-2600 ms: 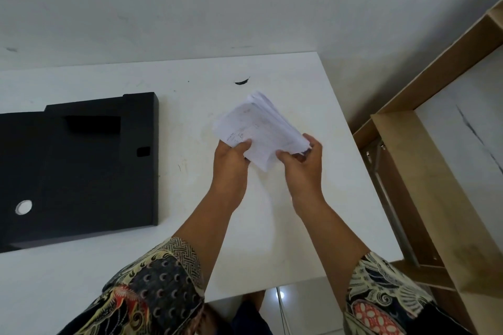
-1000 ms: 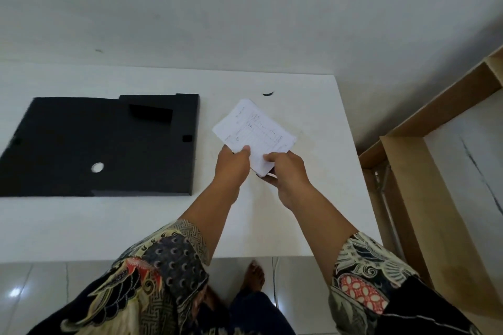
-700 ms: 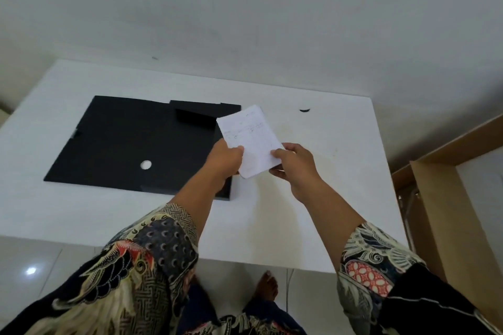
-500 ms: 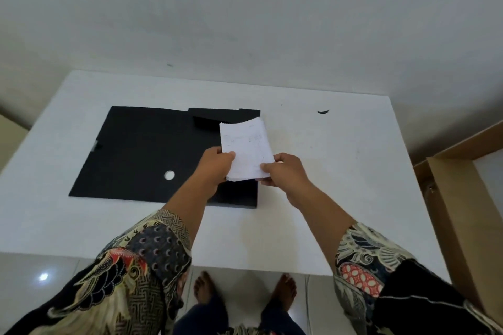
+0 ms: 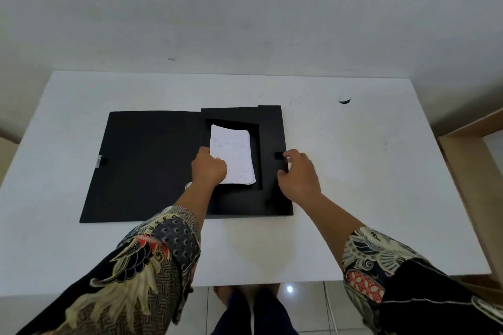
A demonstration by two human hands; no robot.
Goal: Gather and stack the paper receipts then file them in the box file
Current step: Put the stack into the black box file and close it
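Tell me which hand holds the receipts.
The left hand, gripping the receipts; the right hand grips the box file at its right side instead.

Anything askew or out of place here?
The receipt stack lies slightly skewed in the box file, its far edges fanned. A small dark fleck lies on the table, far right. Nothing else stands out.
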